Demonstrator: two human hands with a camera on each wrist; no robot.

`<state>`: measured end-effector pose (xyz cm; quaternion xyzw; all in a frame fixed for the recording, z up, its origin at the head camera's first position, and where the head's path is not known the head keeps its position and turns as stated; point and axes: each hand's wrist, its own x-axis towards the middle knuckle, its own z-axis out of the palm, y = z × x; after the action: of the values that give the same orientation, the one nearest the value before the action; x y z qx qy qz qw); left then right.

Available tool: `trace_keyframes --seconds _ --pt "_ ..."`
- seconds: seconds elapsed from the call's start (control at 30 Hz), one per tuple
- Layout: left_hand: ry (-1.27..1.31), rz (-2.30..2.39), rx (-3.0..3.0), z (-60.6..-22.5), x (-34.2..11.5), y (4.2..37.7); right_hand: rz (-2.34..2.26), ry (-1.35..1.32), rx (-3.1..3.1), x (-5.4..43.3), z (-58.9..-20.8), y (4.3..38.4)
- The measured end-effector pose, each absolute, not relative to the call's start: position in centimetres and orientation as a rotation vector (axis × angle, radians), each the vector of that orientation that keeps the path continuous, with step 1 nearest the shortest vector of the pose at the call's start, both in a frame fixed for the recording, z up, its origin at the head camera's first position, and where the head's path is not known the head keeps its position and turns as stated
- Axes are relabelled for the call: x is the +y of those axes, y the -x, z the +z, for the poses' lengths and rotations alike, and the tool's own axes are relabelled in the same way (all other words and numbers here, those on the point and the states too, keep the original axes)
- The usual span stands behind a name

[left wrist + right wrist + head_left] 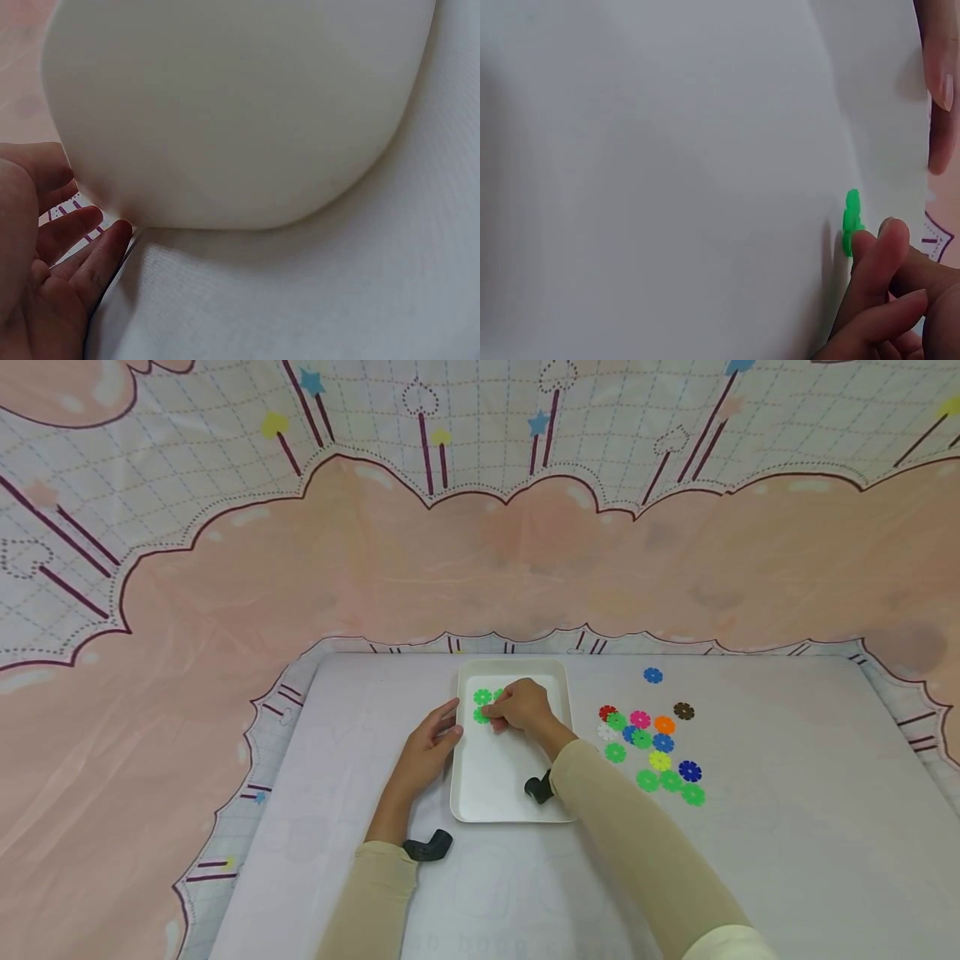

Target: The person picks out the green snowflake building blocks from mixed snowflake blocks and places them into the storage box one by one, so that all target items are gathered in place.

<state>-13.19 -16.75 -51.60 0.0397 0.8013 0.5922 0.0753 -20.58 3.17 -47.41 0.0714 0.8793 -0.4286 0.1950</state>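
A white tray (510, 785) lies on the table with several green snowflake discs (482, 697) near its far left corner. My right hand (525, 706) is over the tray's far part, thumb and fingertips together at one green snowflake disc (853, 221), which they appear to pinch; the fingers partly hide it. Another green disc in the tray is half covered by this hand. My left hand (427, 753) rests against the tray's left side, its fingers loosely bent and touching the rim. In the left wrist view the fingertips (112, 236) meet the tray wall (225, 202).
Right of the tray, loose snowflake discs in several colours lie scattered, among them a yellow disc (660, 761), a brown disc (683, 711) and a blue disc (653, 675) farther back. A white cloth covers the table (787, 860); a patterned backdrop (525, 568) stands behind it.
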Motion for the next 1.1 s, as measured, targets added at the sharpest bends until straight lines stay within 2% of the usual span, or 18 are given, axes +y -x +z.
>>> trace_keyframes --seconds 0.43,1.1 --pt "-0.138 1.761 2.435 -51.5 -16.8 13.1 -1.468 -0.097 2.227 5.0 -46.7 20.3" --pt "-0.133 1.789 2.417 -51.7 -17.0 13.2 -1.438 0.035 2.151 8.7 -43.9 19.8"
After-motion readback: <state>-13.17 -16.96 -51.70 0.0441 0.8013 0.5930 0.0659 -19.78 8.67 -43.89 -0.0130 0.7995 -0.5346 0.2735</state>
